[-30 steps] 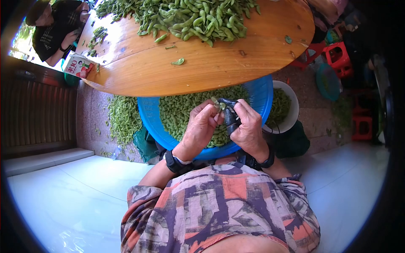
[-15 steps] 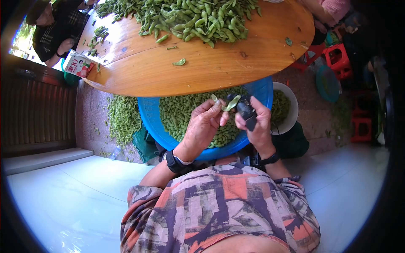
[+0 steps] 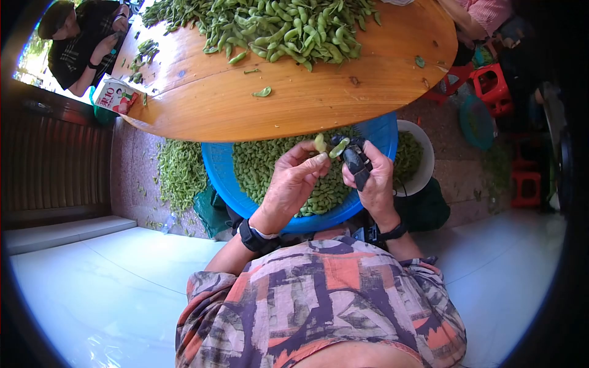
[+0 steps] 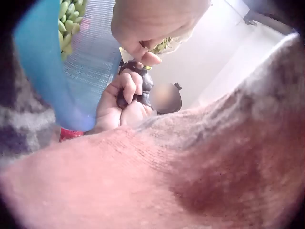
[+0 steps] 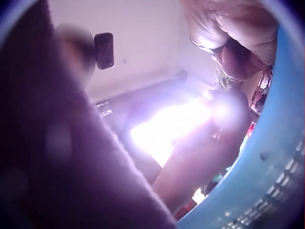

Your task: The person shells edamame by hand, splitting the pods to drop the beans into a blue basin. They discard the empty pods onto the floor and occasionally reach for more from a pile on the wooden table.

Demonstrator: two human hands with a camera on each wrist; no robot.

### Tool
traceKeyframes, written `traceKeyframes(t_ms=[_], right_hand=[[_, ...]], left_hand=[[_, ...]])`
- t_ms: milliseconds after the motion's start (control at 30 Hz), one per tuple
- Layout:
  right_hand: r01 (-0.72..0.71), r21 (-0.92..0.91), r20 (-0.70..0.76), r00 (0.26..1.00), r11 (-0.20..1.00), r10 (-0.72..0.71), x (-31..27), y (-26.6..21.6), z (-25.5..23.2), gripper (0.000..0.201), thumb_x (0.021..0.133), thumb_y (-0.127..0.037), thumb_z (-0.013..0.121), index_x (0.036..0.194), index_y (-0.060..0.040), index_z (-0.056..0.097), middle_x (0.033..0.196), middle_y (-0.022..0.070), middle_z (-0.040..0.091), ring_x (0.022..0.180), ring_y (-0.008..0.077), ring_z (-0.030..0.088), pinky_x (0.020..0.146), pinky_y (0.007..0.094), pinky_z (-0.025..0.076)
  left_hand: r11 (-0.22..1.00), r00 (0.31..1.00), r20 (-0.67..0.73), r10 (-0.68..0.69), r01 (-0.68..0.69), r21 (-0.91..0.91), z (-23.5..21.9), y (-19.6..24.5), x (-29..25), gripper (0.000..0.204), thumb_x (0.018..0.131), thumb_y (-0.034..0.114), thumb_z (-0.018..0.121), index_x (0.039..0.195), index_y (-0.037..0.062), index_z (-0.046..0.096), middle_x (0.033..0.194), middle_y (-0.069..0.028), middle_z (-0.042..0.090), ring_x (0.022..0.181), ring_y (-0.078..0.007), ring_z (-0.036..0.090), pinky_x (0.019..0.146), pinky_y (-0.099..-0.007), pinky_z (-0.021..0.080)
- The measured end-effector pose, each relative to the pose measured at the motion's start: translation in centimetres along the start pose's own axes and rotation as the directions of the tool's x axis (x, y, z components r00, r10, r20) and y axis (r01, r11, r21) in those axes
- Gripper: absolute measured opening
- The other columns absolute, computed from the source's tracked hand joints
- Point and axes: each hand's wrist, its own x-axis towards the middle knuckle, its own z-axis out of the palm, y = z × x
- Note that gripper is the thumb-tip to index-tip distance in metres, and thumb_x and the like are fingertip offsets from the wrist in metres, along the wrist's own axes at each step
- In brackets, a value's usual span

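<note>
Over a blue basket (image 3: 211,184) of shelled green beans (image 3: 254,168), my two hands are close together in the head view. My left hand (image 3: 293,178) pinches a pale green pod piece (image 3: 320,143) between thumb and fingers. In my right hand (image 3: 377,175) is a black, banded tool (image 3: 356,164) with a pointed end; I cannot tell its kind. A split green pod (image 3: 339,148) lies at the tool's front, between the hands. The left wrist view shows the right fingers (image 4: 129,86) curled round the black tool (image 4: 143,86).
A wooden table (image 3: 245,110) bears a heap of bean pods (image 3: 288,30) and a printed carton (image 3: 115,95). Pods (image 3: 179,175) are piled on the floor at left. A white bucket (image 3: 423,153) stands at right, with red stools (image 3: 491,86) beyond. Another person (image 3: 80,46) sits at upper left.
The right hand has drawn back to the right and turned, the black tool now pointing down toward me. The green pod, earlier between both hands, now shows split, with a piece in the left fingers.
</note>
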Motion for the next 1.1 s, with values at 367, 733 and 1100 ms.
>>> traceKeyframes(t_ms=[367, 733, 1100], right_hand=[[-0.065, -0.161, -0.050, 0.997, 0.985, 0.058, -0.3, -1.0, 0.4, 0.018, 0.093, -0.010, 0.060, 0.108, -0.0016, 0.066, 0.070, -0.0040, 0.057, 0.059, 0.0006, 0.051, 0.051, 0.0188, 0.041], [-0.002, -0.258, 0.049, 0.999, 0.966, 0.015, -0.3, -1.4, 0.8, 0.023, 0.089, -0.006, 0.063, 0.110, 0.0001, 0.065, 0.071, -0.0042, 0.059, 0.058, 0.0002, 0.049, 0.052, 0.0166, 0.039], [0.066, 0.142, -0.080, 0.995, 0.988, -0.055, -0.2, -0.3, 0.0, 0.018, 0.095, -0.012, 0.058, 0.106, 0.0019, 0.060, 0.067, -0.0033, 0.053, 0.056, 0.0031, 0.048, 0.049, 0.0196, 0.038]], left_hand=[[0.993, 0.994, 0.063, -0.090, 0.084, 0.087, -0.6, -0.1, -0.2, 0.018, 0.089, 0.005, 0.067, 0.107, 0.0027, 0.064, 0.091, -0.0022, 0.065, 0.076, -0.0113, 0.060, 0.067, -0.0240, 0.047], [0.988, 0.987, 0.125, -0.100, 0.113, -0.106, -1.1, -0.6, -0.3, 0.021, 0.086, -0.002, 0.054, 0.105, 0.0016, 0.062, 0.091, -0.0052, 0.065, 0.077, -0.0130, 0.061, 0.068, -0.0254, 0.047], [0.982, 0.977, 0.110, -0.181, 0.173, 0.072, -0.6, 0.1, -0.5, 0.024, 0.091, 0.002, 0.048, 0.111, -0.0060, 0.059, 0.096, -0.0102, 0.065, 0.074, -0.0145, 0.056, 0.068, -0.0253, 0.046]])
